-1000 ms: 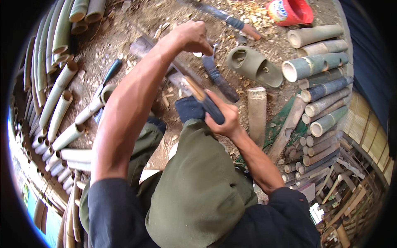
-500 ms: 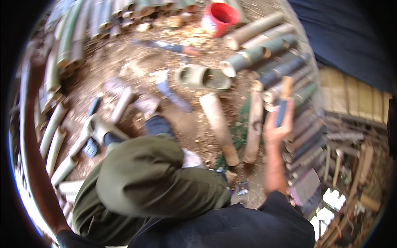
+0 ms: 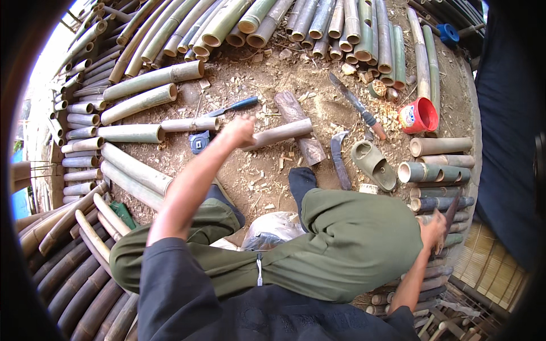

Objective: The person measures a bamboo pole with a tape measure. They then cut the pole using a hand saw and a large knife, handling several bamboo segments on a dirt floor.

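Note:
My left hand [image 3: 241, 132] reaches forward over the near-left end of a short bamboo tube [image 3: 282, 133]. Its fingers are smeared, so whether they grip the tube is unclear. The tube's far end rests across a rough wooden block [image 3: 298, 128] on the dirt. Out at the right, beside my knee, my right hand [image 3: 433, 230] is closed around the handle of a knife [image 3: 453, 206], its dark blade pointing up and away. A blue-handled tool [image 3: 242, 104] and a blue tape measure [image 3: 198, 142] lie left of the block.
A sickle [image 3: 338, 159], a long knife [image 3: 355, 103] and a green sandal [image 3: 373, 165] lie right of the block. Beyond them stands a red bucket [image 3: 420, 115]. Bamboo poles [image 3: 222, 25] are stacked at the back, left and right. Wood chips litter the dirt.
The view has swung left. My left arm has come from the far left to the short bamboo tube. My right hand, raised earlier with a wooden-ended tool, is now beside my knee.

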The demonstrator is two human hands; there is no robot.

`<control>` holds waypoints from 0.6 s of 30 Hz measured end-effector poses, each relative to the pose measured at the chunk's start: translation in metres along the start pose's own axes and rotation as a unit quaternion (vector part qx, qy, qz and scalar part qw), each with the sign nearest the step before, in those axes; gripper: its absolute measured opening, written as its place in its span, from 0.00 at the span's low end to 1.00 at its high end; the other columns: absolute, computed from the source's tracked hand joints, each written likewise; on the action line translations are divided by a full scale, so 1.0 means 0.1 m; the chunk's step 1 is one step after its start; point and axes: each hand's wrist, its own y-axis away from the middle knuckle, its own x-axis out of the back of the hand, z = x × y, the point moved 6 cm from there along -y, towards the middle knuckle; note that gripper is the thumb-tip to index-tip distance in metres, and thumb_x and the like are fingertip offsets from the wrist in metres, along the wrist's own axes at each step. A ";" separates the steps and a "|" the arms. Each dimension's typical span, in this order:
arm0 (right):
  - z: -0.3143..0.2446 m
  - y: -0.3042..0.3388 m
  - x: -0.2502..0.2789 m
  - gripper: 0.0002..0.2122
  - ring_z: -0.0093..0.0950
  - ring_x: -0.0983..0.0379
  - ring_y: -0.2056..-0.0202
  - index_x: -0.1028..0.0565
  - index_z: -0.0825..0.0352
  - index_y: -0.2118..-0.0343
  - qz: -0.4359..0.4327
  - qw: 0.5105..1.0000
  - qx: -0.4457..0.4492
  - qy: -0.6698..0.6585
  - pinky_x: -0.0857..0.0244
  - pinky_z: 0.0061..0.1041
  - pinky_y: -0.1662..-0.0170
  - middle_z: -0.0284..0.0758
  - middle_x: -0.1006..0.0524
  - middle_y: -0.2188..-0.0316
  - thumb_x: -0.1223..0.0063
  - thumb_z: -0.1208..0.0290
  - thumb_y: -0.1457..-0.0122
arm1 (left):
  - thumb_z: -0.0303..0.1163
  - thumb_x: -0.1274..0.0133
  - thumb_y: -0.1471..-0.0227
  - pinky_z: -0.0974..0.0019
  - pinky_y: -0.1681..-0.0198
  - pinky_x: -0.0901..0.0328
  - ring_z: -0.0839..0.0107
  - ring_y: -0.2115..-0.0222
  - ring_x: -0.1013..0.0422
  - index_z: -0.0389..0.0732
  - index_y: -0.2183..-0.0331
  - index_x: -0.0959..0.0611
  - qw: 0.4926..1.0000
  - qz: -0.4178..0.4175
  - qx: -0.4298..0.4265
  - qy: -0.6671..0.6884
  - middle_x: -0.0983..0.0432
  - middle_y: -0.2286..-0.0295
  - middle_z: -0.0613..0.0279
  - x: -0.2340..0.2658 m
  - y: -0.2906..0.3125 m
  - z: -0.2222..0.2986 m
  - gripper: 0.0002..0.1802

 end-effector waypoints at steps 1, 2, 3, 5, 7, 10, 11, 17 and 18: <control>-0.61 -0.01 -0.03 0.29 0.44 0.34 0.49 0.27 0.68 0.48 0.042 0.981 0.095 -0.166 0.41 0.41 0.43 0.44 0.28 0.52 0.35 0.69 0.59 | 0.30 0.48 0.46 0.57 0.36 0.41 0.58 0.41 0.40 0.34 0.42 0.34 1.000 0.012 -0.001 0.029 0.34 0.44 0.46 -0.30 -0.13 -0.01 0.30; -1.13 0.01 -0.04 0.29 0.44 0.32 0.51 0.27 0.70 0.49 0.016 0.959 0.148 -0.241 0.41 0.40 0.43 0.46 0.28 0.53 0.36 0.73 0.59 | 0.28 0.47 0.46 0.57 0.39 0.38 0.58 0.45 0.34 0.34 0.42 0.36 0.998 -0.057 0.023 0.017 0.34 0.44 0.47 -0.37 -0.17 0.26 0.32; -1.81 0.07 0.05 0.28 0.44 0.32 0.48 0.28 0.73 0.49 -0.062 0.916 0.153 -0.365 0.42 0.39 0.41 0.48 0.28 0.52 0.35 0.73 0.57 | 0.31 0.44 0.49 0.55 0.41 0.35 0.56 0.46 0.33 0.35 0.42 0.34 0.999 -0.037 0.020 0.019 0.35 0.45 0.47 -0.57 -0.29 0.18 0.33; -2.98 0.28 -0.21 0.33 0.46 0.37 0.41 0.35 0.76 0.42 -0.191 0.857 0.279 -0.388 0.47 0.38 0.36 0.52 0.33 0.45 0.36 0.65 0.48 | 0.36 0.39 0.54 0.54 0.46 0.32 0.56 0.50 0.31 0.36 0.45 0.31 0.997 -0.044 0.043 0.046 0.35 0.46 0.48 -0.80 -0.32 -0.09 0.35; -3.53 0.26 -0.63 0.38 0.49 0.39 0.39 0.41 0.78 0.39 -0.207 0.861 0.268 -0.379 0.47 0.38 0.36 0.56 0.37 0.41 0.40 0.56 0.44 | 0.39 0.37 0.57 0.55 0.51 0.29 0.58 0.56 0.28 0.37 0.48 0.26 0.990 -0.085 0.042 0.105 0.33 0.50 0.49 -0.54 -0.17 0.06 0.35; -3.98 0.17 -1.11 0.42 0.51 0.41 0.38 0.45 0.82 0.38 -0.271 0.863 0.232 -0.358 0.46 0.37 0.36 0.58 0.37 0.41 0.43 0.51 0.43 | 0.42 0.35 0.61 0.58 0.55 0.27 0.61 0.60 0.27 0.39 0.52 0.22 0.991 0.018 0.087 0.095 0.27 0.58 0.50 0.11 0.31 -0.39 0.33; -4.05 0.18 -1.15 0.39 0.51 0.36 0.41 0.39 0.80 0.41 -0.232 0.880 0.222 -0.349 0.42 0.39 0.39 0.59 0.32 0.45 0.41 0.51 0.45 | 0.42 0.34 0.62 0.60 0.56 0.27 0.62 0.62 0.25 0.39 0.49 0.23 0.984 0.039 0.086 0.151 0.22 0.62 0.50 0.35 0.49 -0.60 0.36; -4.07 0.75 -1.07 0.29 0.52 0.26 0.53 0.28 0.75 0.53 -0.338 0.828 0.210 -0.394 0.33 0.43 0.49 0.57 0.23 0.59 0.38 0.54 0.48 | 0.46 0.34 0.65 0.61 0.54 0.30 0.61 0.63 0.23 0.35 0.53 0.20 0.970 0.095 0.111 0.195 0.19 0.63 0.48 0.94 1.12 -1.40 0.37; -3.98 0.86 -1.17 0.28 0.54 0.26 0.53 0.28 0.75 0.54 -0.362 0.813 0.214 -0.403 0.33 0.44 0.50 0.58 0.23 0.60 0.39 0.53 0.47 | 0.48 0.35 0.65 0.61 0.55 0.30 0.61 0.63 0.23 0.35 0.54 0.19 0.972 0.084 0.102 0.194 0.19 0.63 0.48 0.93 1.07 -1.35 0.37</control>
